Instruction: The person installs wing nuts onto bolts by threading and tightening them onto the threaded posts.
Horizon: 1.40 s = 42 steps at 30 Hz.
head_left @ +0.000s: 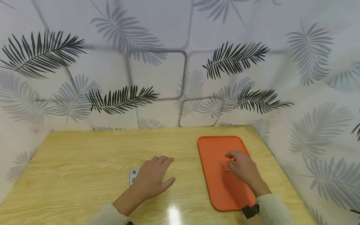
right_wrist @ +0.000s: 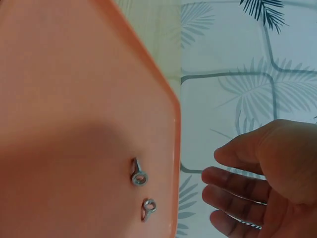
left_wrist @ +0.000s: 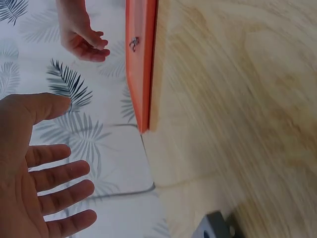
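Two small metal eye bolts lie on the orange tray (head_left: 222,190); the right wrist view shows one eye bolt (right_wrist: 139,177) beside the other eye bolt (right_wrist: 148,208). Above them hovers my right hand (head_left: 244,168), its fingers loosely bent and apart from the thumb, holding nothing. My left hand (head_left: 153,178) is held over the wooden table, fingers extended and thumb spread, with nothing in it. Nearest to it is a grey metal block (head_left: 132,175) with holes in its top, partly hidden by that hand in the head view.
The pale wooden table (head_left: 84,162) stretches left of the tray. Behind it and at the right hangs a light cloth (head_left: 168,78) with a leaf print. The tray has a low raised rim and lies near the table's right edge.
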{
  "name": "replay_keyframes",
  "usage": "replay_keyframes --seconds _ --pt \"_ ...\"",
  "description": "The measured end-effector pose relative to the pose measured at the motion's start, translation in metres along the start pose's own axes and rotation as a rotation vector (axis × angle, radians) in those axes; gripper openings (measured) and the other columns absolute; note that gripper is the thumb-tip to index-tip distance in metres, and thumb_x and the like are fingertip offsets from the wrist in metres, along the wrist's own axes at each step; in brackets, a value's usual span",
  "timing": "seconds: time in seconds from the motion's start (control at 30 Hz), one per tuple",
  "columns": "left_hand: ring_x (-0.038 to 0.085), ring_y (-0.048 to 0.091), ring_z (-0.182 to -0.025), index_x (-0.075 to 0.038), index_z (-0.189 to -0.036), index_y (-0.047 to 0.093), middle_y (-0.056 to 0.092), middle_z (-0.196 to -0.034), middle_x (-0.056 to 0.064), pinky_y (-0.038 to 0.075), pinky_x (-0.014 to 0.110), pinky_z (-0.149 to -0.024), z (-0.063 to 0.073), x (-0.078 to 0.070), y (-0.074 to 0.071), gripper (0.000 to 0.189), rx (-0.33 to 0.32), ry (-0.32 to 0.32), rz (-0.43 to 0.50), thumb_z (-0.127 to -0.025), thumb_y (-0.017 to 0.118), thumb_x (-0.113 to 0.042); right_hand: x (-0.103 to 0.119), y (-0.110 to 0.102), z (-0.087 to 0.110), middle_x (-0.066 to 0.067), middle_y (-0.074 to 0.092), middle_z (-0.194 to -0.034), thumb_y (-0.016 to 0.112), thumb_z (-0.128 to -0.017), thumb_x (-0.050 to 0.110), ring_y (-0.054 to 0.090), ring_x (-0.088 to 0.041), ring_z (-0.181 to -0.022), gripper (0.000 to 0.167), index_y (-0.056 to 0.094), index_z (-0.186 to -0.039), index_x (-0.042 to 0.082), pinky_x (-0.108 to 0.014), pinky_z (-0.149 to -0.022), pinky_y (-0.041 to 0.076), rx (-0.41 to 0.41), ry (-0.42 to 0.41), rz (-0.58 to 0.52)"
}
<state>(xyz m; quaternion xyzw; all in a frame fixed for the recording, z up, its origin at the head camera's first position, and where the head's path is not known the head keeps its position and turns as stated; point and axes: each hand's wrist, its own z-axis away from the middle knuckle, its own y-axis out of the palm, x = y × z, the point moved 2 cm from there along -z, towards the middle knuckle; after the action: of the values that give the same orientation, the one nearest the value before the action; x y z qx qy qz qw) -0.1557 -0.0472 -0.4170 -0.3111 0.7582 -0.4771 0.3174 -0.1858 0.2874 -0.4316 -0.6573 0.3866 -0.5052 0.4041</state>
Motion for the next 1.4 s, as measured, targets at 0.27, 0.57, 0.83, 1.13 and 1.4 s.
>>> replay_keyframes --seconds 0.27,0.57,0.83,1.13,1.4 --pt "0.020 0.065 -0.101 -0.014 -0.128 0.061 0.067 -0.117 0.001 0.054 0.039 -0.079 -0.008 -0.016 0.024 0.049 0.066 0.044 0.012 -0.090 0.069 -0.044 -0.019 0.018 -0.006 -0.009 0.072 -0.096 0.069 -0.090 0.011 0.067 -0.022 -0.083 0.018 0.070 -0.106 0.003 -0.042 -0.071 0.055 0.117 0.085 0.005" --pt "0.020 0.065 -0.103 -0.014 -0.128 0.061 0.067 -0.118 0.000 0.055 0.040 -0.082 -0.007 -0.034 0.040 0.044 0.158 0.052 0.091 -0.092 0.066 -0.040 -0.029 0.033 -0.007 -0.013 0.074 -0.091 0.074 -0.086 0.016 0.070 -0.026 -0.083 0.024 0.069 -0.101 -0.002 -0.044 -0.074 0.055 0.115 0.171 -0.024" --pt "0.018 0.065 -0.098 -0.015 -0.127 0.062 0.068 -0.118 -0.001 0.054 0.032 -0.075 -0.017 -0.047 0.061 0.043 0.245 0.057 0.069 -0.092 0.067 -0.040 -0.033 0.034 -0.007 -0.010 0.073 -0.089 0.076 -0.085 0.018 0.069 -0.022 -0.081 0.023 0.069 -0.096 0.000 -0.041 -0.073 0.055 0.135 0.213 -0.053" --pt "0.018 0.062 -0.115 -0.020 -0.137 0.056 0.060 -0.136 -0.003 0.057 0.035 -0.086 -0.028 -0.074 0.090 0.047 0.358 0.109 -0.039 -0.097 0.061 -0.045 -0.031 0.035 -0.008 -0.010 0.073 -0.088 0.074 -0.087 0.015 0.069 -0.021 -0.080 0.015 0.069 -0.092 0.002 -0.038 -0.071 0.054 0.188 0.236 -0.112" --pt "0.016 0.051 -0.135 -0.022 -0.148 0.046 0.042 -0.158 -0.006 0.050 0.037 -0.100 -0.028 -0.087 0.094 0.057 0.477 0.244 -0.043 -0.098 0.058 -0.047 -0.031 0.031 -0.008 -0.007 0.069 -0.083 0.076 -0.085 0.014 0.062 -0.017 -0.073 0.015 0.066 -0.089 0.004 -0.034 -0.065 0.049 0.192 0.254 -0.104"
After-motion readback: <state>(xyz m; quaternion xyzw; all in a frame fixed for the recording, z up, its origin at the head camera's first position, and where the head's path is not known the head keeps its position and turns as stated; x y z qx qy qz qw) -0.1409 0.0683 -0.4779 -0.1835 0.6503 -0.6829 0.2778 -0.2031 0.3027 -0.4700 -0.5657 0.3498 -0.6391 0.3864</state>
